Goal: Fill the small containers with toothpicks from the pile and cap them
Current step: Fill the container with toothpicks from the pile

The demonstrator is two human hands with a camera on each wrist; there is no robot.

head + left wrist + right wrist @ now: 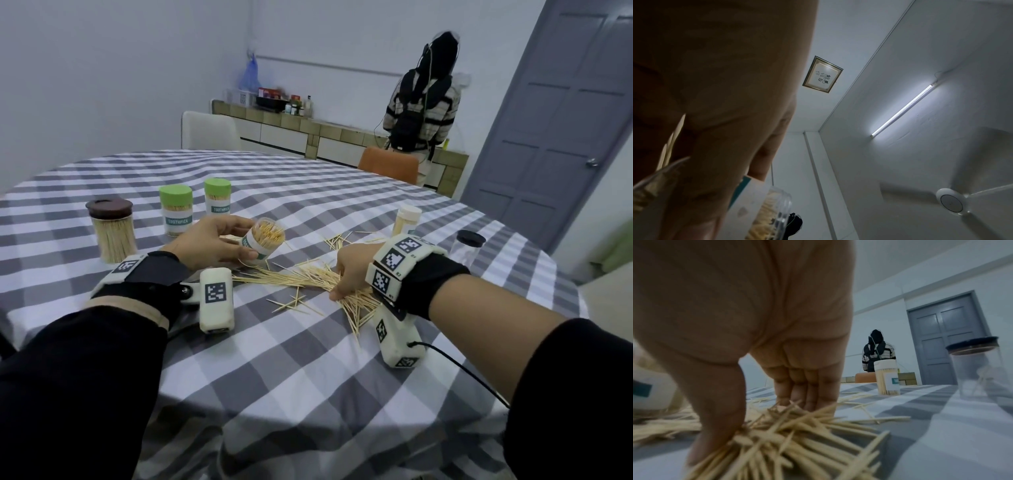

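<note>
Both green-capped containers (176, 209) (217, 196) read "TOOTHPICK" on their labels.

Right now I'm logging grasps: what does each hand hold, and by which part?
Left hand holds the open container around its labelled side. Right hand pinches a bunch of toothpicks from the pile, between thumb and fingers.

The walls (102, 68) are pale and plain. A grey panelled door (561, 113) stands at the right. A low tiled counter (329, 132) runs along the far wall — two chairs, one white (209, 130) and one orange (388, 166), stand behind the table (308, 359). On the ceiling hang a tube light (902, 110) and a fan (951, 203).
</note>
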